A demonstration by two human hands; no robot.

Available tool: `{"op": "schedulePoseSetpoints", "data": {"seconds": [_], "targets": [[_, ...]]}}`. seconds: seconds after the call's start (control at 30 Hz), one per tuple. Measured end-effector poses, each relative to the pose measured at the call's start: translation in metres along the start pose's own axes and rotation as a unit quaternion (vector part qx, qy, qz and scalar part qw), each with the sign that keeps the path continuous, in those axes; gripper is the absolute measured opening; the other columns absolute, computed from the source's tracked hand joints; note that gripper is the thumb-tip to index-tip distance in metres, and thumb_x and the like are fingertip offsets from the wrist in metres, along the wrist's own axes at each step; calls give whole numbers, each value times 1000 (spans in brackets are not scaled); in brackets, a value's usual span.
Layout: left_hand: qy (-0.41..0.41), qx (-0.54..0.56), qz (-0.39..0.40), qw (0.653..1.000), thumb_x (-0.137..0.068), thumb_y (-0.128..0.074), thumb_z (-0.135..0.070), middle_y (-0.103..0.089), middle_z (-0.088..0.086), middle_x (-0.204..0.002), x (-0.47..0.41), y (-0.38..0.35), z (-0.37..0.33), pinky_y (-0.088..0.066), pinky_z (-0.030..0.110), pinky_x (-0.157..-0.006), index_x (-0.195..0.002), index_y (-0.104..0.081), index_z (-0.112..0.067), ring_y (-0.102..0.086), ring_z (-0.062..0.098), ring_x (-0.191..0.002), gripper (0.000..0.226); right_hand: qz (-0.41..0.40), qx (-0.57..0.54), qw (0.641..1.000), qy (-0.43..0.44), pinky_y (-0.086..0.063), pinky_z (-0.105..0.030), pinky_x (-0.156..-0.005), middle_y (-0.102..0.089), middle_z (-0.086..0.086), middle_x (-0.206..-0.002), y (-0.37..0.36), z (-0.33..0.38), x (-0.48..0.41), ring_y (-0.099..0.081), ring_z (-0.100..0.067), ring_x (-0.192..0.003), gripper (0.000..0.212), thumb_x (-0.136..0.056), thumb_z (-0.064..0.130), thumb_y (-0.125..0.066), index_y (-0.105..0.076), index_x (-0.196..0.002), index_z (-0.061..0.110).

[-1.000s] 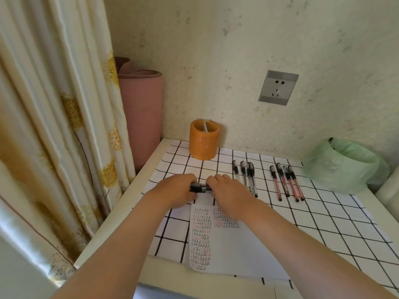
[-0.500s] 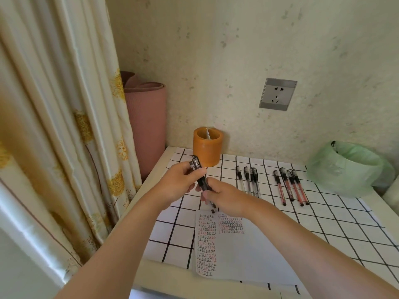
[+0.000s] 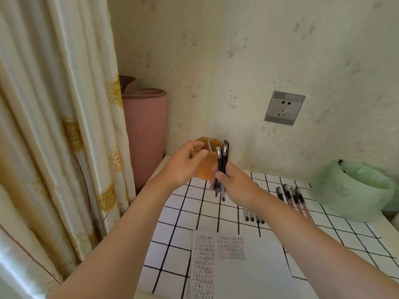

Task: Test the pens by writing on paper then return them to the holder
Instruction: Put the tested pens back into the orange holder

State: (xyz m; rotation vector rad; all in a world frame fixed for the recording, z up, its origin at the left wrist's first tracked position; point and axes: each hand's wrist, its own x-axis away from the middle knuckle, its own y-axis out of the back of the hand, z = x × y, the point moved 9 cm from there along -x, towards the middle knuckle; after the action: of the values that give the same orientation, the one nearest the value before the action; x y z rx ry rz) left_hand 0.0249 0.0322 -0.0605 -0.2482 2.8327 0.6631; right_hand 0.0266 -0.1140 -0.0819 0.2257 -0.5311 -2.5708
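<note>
Head view: the right hand [image 3: 235, 186], at frame centre, grips a small bundle of black pens [image 3: 224, 160] by mid-barrel, with the clip ends up and the tips hanging below the fist. The left hand [image 3: 183, 164], just left of it in the frame, has loosely curled fingers with nothing showing in them. It sits in front of the orange holder [image 3: 204, 171], and I cannot tell whether it touches it. The holder stands at the back of the grid-covered table [image 3: 183, 214], mostly hidden behind both hands.

Likely trouble: the pens sit unevenly in the fist, so one could catch the rim or slip free on the way in. A push from either hand might also tip the holder, which looks light, and the left hand crowds its mouth.

In the lower middle, the paper [image 3: 248, 272] carries rows of tiny black and red marks — too small to read. A second set of black pens [image 3: 252, 216] and some red pens [image 3: 296, 200] lie right of centre. No brand is legible on any pen or on the wall socket [image 3: 284, 107].
</note>
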Motion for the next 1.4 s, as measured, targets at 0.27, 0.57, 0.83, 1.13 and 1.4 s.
{"op": "schedulePoseSetpoints", "data": {"seconds": [0.27, 0.57, 0.83, 1.13, 1.4], "targets": [[11, -10, -36, 999, -88, -68, -34, -37, -15, -125, -41, -13, 45, -44, 26, -81, -132, -33, -54, -46, 10, -110, 60, -167, -127, 976, 56, -55, -40, -83, -66, 0, -79, 49, 33, -76, -66, -22, -85, 16, -105, 14, -39, -48, -103, 27], [-19, 30, -53, 998, -83, -70, -29, -34, -18, -120, -65, -26, 53, -41, 25, -82, -127, -40, -49, -46, 2, -101, 56, -189, -92, 976, 54, -53, -39, -80, -65, -8, -82, 35, 28, -141, -62, -20, -80, 13, -105, 15, -38, -48, -106, 23], [-1, 26, -24, 999, -82, -77, -33, -40, -7, -134, -73, -24, 65, -47, 40, -99, -143, -38, -36, -48, 15, -121, 73, -156, 94, 982, 49, -51, -40, -89, -70, -1, -89, 23, 18, -146, -66, -20, -91, 15, -103, 27, -46, -58, -99, 21], [-7, 2, -13, 1000, -84, -71, -40, -47, -8, -130, -73, -22, 65, -50, 39, -95, -135, -43, -43, -50, 10, -112, 58, -146, 422, 895, -17, -32, -42, -95, -54, -6, -109, 23, 11, -143, -39, -30, -117, 32, -96, 52, -45, -57, -88, 24], [-17, 25, -4, 1000, -88, -70, -26, -54, -7, -132, -70, -27, 60, -48, 40, -101, -136, -47, -34, -52, 13, -119, 54, -186, 278, 942, -11, -40, -35, -102, -44, -5, -132, 37, -4, -125, -45, -24, -122, 42, -92, 36, -60, -51, -131, 24]]}}
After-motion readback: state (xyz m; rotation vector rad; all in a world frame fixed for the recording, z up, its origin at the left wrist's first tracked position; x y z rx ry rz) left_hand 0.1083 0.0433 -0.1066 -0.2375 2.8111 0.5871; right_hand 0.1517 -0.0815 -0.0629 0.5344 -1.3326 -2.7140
